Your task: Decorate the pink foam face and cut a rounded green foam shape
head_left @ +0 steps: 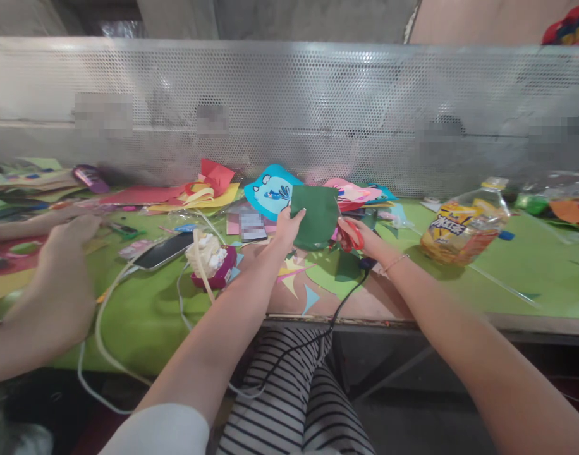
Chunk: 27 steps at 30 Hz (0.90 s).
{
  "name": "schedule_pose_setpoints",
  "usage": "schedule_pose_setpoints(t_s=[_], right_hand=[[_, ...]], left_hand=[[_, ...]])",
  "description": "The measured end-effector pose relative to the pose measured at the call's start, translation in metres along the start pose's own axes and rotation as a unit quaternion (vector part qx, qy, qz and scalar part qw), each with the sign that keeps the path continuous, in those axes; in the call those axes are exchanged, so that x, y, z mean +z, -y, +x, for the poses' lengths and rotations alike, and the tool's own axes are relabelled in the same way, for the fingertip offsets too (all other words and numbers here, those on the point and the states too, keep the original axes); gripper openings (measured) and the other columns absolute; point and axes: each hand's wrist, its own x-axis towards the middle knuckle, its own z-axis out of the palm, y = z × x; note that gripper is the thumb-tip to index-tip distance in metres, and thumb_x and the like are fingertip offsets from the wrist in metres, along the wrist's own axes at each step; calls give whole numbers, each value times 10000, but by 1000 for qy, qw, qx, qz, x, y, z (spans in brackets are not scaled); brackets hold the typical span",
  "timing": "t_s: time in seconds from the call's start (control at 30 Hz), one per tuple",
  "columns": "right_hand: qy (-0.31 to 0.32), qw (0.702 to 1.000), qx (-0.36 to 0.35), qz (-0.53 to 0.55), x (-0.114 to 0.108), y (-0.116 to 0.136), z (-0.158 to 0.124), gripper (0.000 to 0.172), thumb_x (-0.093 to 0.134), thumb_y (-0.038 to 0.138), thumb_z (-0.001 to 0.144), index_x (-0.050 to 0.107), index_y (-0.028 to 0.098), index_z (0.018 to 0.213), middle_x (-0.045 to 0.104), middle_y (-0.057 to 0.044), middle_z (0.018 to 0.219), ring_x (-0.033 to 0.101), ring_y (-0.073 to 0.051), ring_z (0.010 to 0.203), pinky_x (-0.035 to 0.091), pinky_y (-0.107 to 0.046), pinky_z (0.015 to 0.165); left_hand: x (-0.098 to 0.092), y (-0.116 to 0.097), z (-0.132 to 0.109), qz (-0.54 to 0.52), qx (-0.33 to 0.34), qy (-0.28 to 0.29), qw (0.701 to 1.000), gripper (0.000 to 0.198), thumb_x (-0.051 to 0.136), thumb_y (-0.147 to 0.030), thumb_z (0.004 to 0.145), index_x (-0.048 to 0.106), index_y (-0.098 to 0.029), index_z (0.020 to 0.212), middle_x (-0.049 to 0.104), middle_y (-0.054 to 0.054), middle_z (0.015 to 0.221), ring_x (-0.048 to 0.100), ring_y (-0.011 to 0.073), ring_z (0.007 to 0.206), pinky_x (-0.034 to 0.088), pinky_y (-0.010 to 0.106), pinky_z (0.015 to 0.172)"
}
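Observation:
My left hand pinches the left edge of a dark green sheet of paper, thumb on top, and holds it up over the table. The sheet's lower edge is rounded. My right hand is closed on red-handled scissors at the sheet's right edge; the blades are mostly hidden by the paper. Behind the sheet lie a blue paper cutout with a drawn design and a pink paper cutout. Paper scraps in light blue, yellow and green are scattered below my hands.
A phone with a white cable lies left, beside a cream-and-magenta object. A plastic bottle with a yellow label stands right. Another person's arms reach in from the left. A perforated metal panel closes the table's back.

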Motion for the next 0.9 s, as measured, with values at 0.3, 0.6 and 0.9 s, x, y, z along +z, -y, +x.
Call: schedule_pose_setpoints(t_s=[0.3, 0.6, 0.9], right_hand=[[-3, 1000, -13, -28, -2, -3, 2, 396, 576, 608, 750, 495, 231, 660, 520, 12, 567, 470, -104, 445, 387, -244, 398], [-10, 998, -20, -52, 2, 2, -1, 388, 510, 611, 790, 510, 245, 662, 542, -15, 608, 480, -131, 473, 411, -297, 452], [-14, 997, -30, -76, -1, 2, -4, 348, 568, 585, 761, 489, 251, 702, 522, 7, 598, 479, -129, 479, 393, -277, 454]], left_hand=[[0, -4, 0, 23, -9, 12, 1000, 278, 649, -331, 711, 655, -140, 913, 701, 87, 1001, 652, 226, 907, 521, 342, 790], [1, -4, -1, 20, -22, 22, 999, 279, 662, -345, 698, 658, -138, 885, 710, 70, 941, 654, 219, 851, 526, 328, 749], [1, -4, -1, 12, -44, 28, 999, 286, 688, -354, 670, 662, -136, 853, 713, 71, 898, 656, 227, 820, 532, 355, 751]])
